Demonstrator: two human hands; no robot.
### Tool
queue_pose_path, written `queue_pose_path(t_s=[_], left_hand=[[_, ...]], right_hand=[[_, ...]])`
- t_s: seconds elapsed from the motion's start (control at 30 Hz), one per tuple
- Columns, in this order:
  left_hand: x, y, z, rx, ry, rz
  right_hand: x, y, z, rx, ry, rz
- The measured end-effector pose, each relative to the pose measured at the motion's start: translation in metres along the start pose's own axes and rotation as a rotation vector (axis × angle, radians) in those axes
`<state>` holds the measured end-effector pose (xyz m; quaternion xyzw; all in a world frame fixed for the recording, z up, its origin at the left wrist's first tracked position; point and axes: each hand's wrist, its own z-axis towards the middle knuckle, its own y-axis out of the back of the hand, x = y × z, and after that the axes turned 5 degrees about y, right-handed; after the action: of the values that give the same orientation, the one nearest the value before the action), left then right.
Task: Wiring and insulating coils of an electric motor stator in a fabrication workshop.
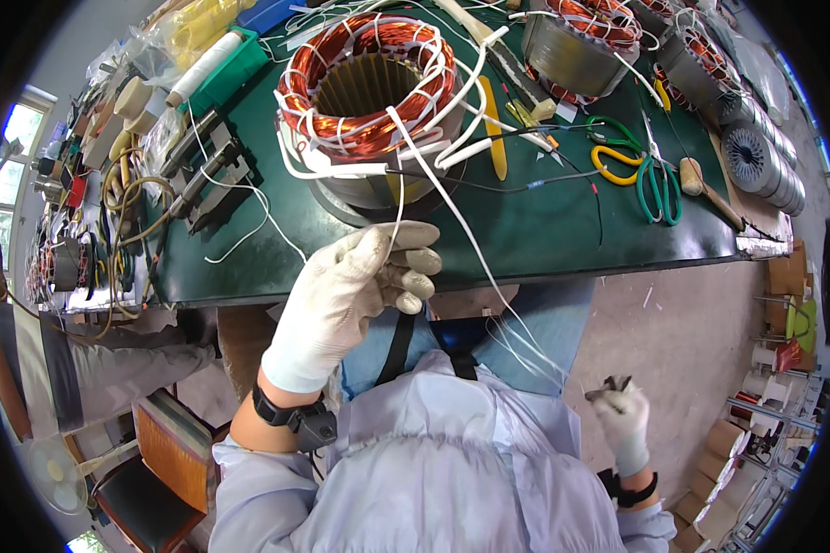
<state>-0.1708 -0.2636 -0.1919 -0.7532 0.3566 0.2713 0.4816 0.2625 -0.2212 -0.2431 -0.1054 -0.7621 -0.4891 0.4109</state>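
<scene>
In front of me on the bench stands a motor stator (pixel 415 192) with copper windings (pixel 309 101), laced with white cord. White sleeved leads loop around its top. My left hand (pixel 360 286), in a pale glove, is just below the stator's near side; thumb and forefinger pinch a thin white cord (pixel 398 207) coming down from the windings. A longer white cord (pixel 475 244) runs from the stator over the bench edge toward my right side. My right hand (pixel 622 419), gloved too, is low at the right, closed around something small and dark, too unclear to name.
Scissors with green handles (pixel 658 192), a yellow-handled pair (pixel 618 166), a yellow strip (pixel 493 134) and a wooden-handled tool (pixel 710 194) lie on the green bench top (pixel 544 240). More stators (pixel 581 55) stand behind. A metal fixture (pixel 212 175) sits left; a chair (pixel 161 461) stands lower left.
</scene>
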Motion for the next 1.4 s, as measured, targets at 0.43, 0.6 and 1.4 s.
queue_pose_path(t_s=[0.43, 0.6, 1.4], left_hand=[[-0.008, 0.002, -0.013, -0.228, -0.028, 0.557], [-0.005, 0.002, -0.013, -0.292, -0.144, 0.651], [-0.003, -0.021, -0.019, -0.261, -0.983, 1.613]], right_hand=[[0.083, 0.016, 0.099, 0.247, -0.026, 0.673], [0.150, -0.027, 0.182, 0.014, 0.248, 0.676], [0.195, -0.070, 0.146, 0.315, 0.200, 0.815]])
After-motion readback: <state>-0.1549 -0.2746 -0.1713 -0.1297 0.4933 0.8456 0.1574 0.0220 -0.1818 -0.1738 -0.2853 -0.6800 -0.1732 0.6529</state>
